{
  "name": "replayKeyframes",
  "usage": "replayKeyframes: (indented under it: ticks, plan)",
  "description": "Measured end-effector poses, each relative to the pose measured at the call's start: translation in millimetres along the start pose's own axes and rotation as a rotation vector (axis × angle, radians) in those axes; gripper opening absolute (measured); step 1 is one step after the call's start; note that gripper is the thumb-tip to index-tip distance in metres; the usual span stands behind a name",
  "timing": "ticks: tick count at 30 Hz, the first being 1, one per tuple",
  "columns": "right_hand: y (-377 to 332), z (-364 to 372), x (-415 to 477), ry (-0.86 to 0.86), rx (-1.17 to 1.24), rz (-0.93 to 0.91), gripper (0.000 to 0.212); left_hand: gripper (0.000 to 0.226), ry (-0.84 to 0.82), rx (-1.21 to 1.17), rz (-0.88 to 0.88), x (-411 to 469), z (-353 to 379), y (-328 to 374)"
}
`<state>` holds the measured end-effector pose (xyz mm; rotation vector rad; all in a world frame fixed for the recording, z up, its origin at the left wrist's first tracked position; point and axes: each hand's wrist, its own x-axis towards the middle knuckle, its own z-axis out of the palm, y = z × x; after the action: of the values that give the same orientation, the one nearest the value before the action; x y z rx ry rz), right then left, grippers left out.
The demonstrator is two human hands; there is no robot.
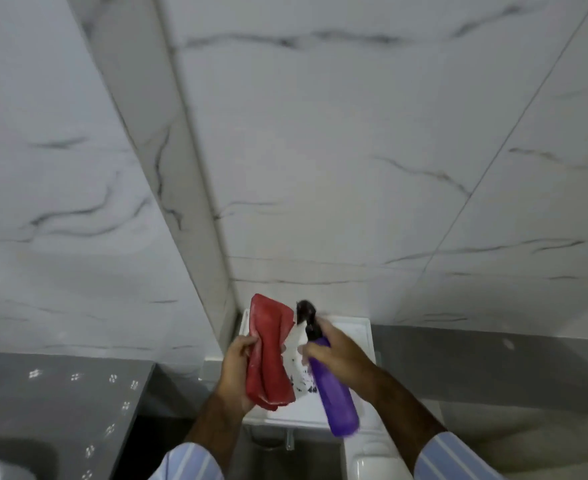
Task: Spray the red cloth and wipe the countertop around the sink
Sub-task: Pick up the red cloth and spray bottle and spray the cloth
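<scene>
My left hand (234,368) grips a folded red cloth (270,351), held upright in front of me. My right hand (334,351) holds a purple spray bottle (334,396) by its neck. The bottle's black nozzle (305,311) points left at the cloth, a short gap away. Both hands hover above a white square surface (363,329) set against the marble wall. The grey countertop (53,396) lies at the lower left, with part of a dark sink basin (12,452) at the bottom left corner.
White marble-look tiled walls (355,150) fill most of the view and meet at a corner (195,188). A grey band of tile (493,362) runs along the right wall. A white ceramic fixture (372,459) sits below my right forearm.
</scene>
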<state>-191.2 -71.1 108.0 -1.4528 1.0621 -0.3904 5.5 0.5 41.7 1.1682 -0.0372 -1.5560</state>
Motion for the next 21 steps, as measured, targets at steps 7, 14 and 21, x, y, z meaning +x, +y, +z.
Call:
replayKeyframes:
  ticks: [7, 14, 21]
  plan:
    - [-65, -4, -37, -0.128, 0.029, 0.153, 0.013, 0.047, -0.006, -0.205, 0.096, -45, 28, 10]
    - [-91, -7, -56, -0.170, -0.018, 0.317, 0.011, 0.051, 0.024, -0.305, 0.093, -72, 37, 14]
    - [-101, 0, -65, -0.241, -0.074, 0.442, 0.031, 0.057, -0.002, -0.283, 0.090, -78, 45, 17]
